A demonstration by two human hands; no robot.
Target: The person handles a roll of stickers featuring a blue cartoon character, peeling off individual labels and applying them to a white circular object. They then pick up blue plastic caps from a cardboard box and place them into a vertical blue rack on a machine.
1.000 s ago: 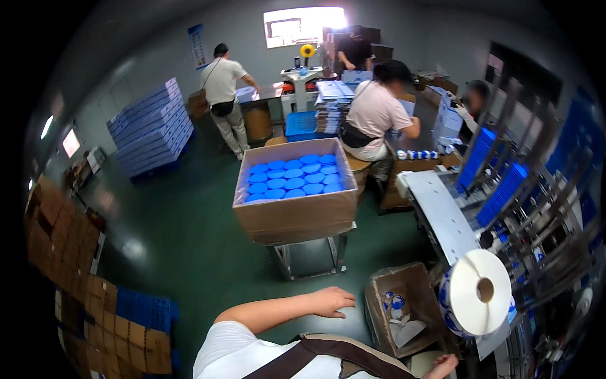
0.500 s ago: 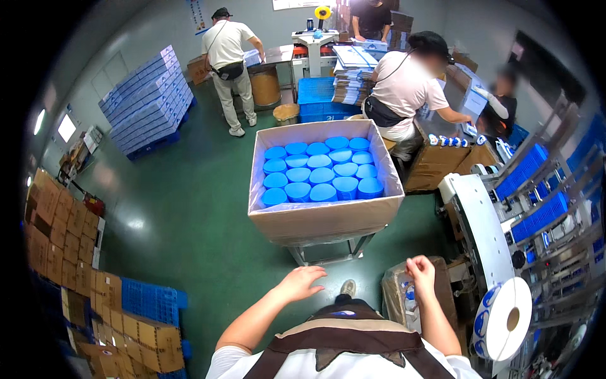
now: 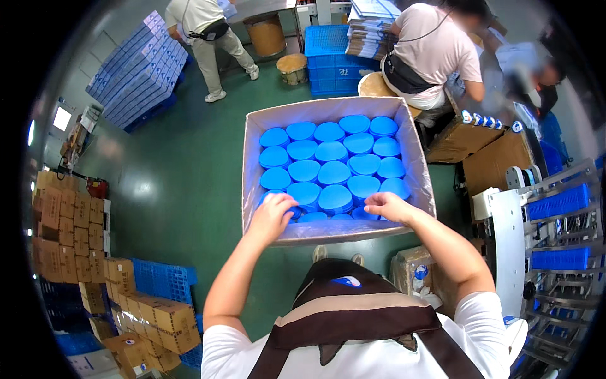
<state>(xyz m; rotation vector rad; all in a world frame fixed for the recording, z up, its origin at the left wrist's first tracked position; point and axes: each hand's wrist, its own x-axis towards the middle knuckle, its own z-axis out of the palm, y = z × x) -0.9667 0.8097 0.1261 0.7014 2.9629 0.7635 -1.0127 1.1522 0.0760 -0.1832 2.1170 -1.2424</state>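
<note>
- A large cardboard box [image 3: 421, 165], lined with pale plastic, stands in front of the person on a stand that is mostly hidden beneath it; it is packed with round blue lids [image 3: 333, 169] lying flat in neat rows.
- The left hand [image 3: 273, 216] reaches over the near wall at the box's near-left corner — its fingers [image 3: 282, 201] curl down onto the lid there, but whether they actually clasp it I cannot tell, since the hand covers it.
- The right hand [image 3: 387, 206] rests at the near-right part of the box, fingers bent and close together over the lids of the nearest row; a firm hold on anything is not visible, so that too stays unsure.
- As for progress, my judgement is that the box is nearly or wholly full: four rows show plainly and a further row sits partly hidden under the near wall and the hands. What seems left is only settling or handling this nearest row.
- Around the box: a green floor [image 3: 183, 177], stacked brown cartons [image 3: 69, 227] at the left, blue crates [image 3: 328, 47] at the far end, and a machine frame with blue parts [image 3: 555, 234] on the right.
- Other people are at work beyond the box — one seated [image 3: 429, 54] with their back turned, one standing [image 3: 208, 28] near a stack of blue-and-white flat packs [image 3: 139, 66].
</note>
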